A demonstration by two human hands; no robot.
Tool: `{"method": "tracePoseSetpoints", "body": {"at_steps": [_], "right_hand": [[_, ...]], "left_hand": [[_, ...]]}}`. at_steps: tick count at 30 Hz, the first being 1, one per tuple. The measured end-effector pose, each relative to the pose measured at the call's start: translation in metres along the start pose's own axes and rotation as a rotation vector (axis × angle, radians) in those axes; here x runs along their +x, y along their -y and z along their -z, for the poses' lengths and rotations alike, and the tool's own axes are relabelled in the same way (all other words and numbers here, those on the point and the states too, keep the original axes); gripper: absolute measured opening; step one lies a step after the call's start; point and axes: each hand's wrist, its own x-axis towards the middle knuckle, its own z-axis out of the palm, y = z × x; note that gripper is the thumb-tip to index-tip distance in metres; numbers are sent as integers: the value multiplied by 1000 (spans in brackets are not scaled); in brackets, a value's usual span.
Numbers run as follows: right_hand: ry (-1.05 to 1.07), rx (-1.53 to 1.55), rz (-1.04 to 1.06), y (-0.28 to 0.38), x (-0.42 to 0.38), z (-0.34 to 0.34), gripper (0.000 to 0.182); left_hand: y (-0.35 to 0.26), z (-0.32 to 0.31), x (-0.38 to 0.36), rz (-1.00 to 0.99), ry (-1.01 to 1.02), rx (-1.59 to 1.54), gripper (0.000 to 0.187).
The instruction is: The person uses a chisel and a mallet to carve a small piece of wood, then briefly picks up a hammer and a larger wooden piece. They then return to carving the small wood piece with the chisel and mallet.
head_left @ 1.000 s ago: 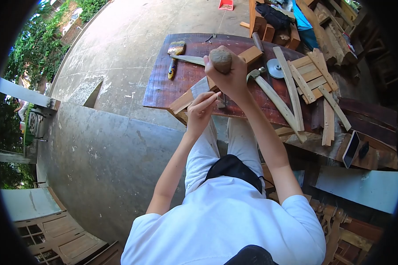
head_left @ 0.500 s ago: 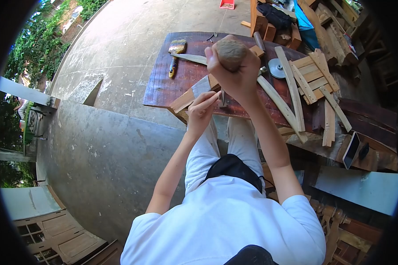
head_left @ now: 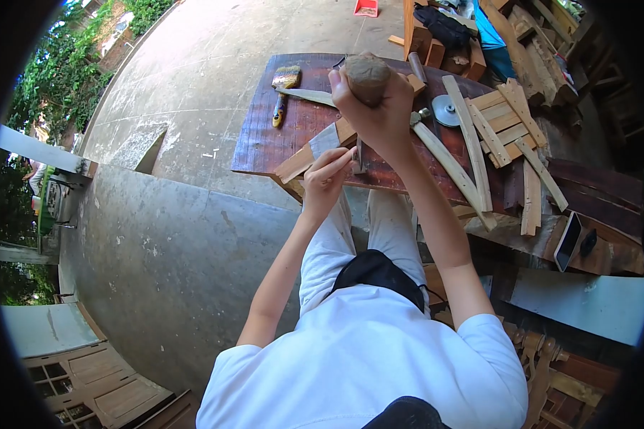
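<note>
My right hand (head_left: 381,114) is closed in a fist around a thick wooden handle (head_left: 367,75), whose round, worn end faces up toward me. Below that fist, a narrow blade-like strip (head_left: 359,159) shows near the bench's front edge; the fist hides whether it joins the handle. With fingertips pinched together, my left hand (head_left: 325,179) meets this strip from the left. A pale curved wood strip (head_left: 308,95) lies beyond my hands. Close to my left hand is a wooden block (head_left: 297,164) with a grey patch.
A paintbrush (head_left: 280,93) lies on the dark red-brown bench top (head_left: 254,146). To the right are an angle grinder's disc (head_left: 446,111), long wood strips (head_left: 454,168) and a slatted wood piece (head_left: 504,121). A phone (head_left: 568,243) rests at far right. Stacked timber stands behind.
My right fist and the wooden handle have shifted slightly up and left, showing more of the handle's side. My left hand has stayed in place.
</note>
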Motion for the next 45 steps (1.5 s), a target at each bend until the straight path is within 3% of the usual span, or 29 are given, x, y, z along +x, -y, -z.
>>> {"method": "tracePoseSetpoints", "body": {"at_steps": [2, 9, 14, 27, 30, 32, 38, 41, 45], "right_hand": [[-60, -4, 167, 7, 1, -3, 12], [-11, -49, 136, -7, -9, -6, 14], [-47, -20, 51, -1, -3, 0, 9], [36, -41, 117, -4, -3, -4, 13], [-26, 21, 92, -3, -6, -4, 12], [60, -91, 87, -19, -12, -7, 9], [-55, 1, 110, -8, -8, -2, 9], [-6, -45, 28, -13, -7, 0, 9], [-12, -22, 95, -6, -7, -2, 9]], "left_hand": [[1, 1, -1, -69, 19, 52, 31], [3, 0, -2, -92, 15, 61, 31], [-1, -2, -2, -3, -18, -9, 26], [6, -1, -3, -83, -1, 46, 31], [5, -1, -5, -65, 5, 18, 31], [7, -2, -4, -92, -2, 17, 31], [-1, -1, -2, -42, -9, 55, 29], [3, -2, -1, -28, -16, 14, 28], [0, 0, -1, -65, -7, 56, 28]]}}
